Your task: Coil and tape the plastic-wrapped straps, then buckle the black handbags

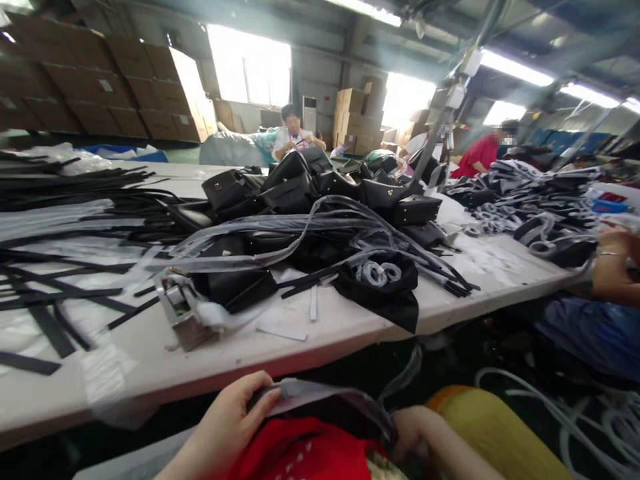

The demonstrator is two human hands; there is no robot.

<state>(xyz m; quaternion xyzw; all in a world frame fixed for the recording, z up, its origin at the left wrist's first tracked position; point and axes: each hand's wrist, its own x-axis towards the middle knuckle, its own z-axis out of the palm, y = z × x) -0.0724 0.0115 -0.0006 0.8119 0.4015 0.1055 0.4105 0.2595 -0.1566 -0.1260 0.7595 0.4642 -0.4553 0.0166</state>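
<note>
Below the table edge, on my lap, my left hand [231,417] grips one end of a black strap in a clear plastic sleeve [320,395]. My right hand [407,433] holds the other end; its fingers are curled over it and partly hidden. The sleeve arches between both hands over a red garment [295,450]. Ahead on the white table [350,327] lies a heap of black handbags [300,190] tangled with plastic-wrapped straps [310,227].
Flat black straps [65,220] cover the table's left part. A metal clasp piece [177,300] lies near the front edge. Another person's arm [613,267] rests at the right end. Two people sit at the far side. Cardboard boxes [90,80] are stacked behind.
</note>
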